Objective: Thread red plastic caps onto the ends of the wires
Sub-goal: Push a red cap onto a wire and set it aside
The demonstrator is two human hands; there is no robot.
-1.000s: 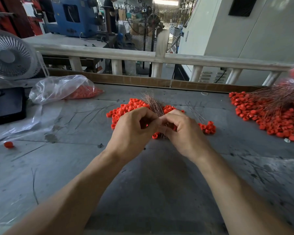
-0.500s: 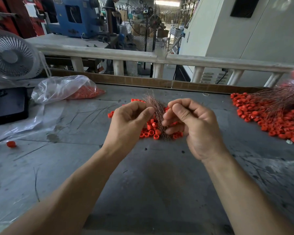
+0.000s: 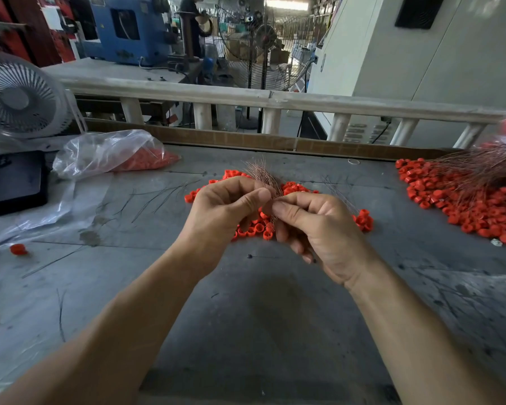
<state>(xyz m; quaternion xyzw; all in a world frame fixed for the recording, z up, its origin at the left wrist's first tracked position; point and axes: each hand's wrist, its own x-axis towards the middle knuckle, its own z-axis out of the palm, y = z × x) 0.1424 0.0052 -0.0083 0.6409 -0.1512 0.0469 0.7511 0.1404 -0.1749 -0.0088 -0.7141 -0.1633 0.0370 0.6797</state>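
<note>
2 hands, left hand (image 3: 225, 211) and right hand (image 3: 319, 226), pinch copper wires (image 3: 262, 176) above red caps (image 3: 254, 229).

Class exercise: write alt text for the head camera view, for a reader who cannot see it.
Two bare hands, left hand and right hand, meet above a grey table, pinching a bundle of thin copper wires over a pile of red plastic caps. Finished capped wires lie far right; a bag of caps far left.

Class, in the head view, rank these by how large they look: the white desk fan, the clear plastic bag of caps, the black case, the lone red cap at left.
1. white desk fan
2. clear plastic bag, close to the fan; its edges are unclear
3. black case
4. lone red cap
</note>
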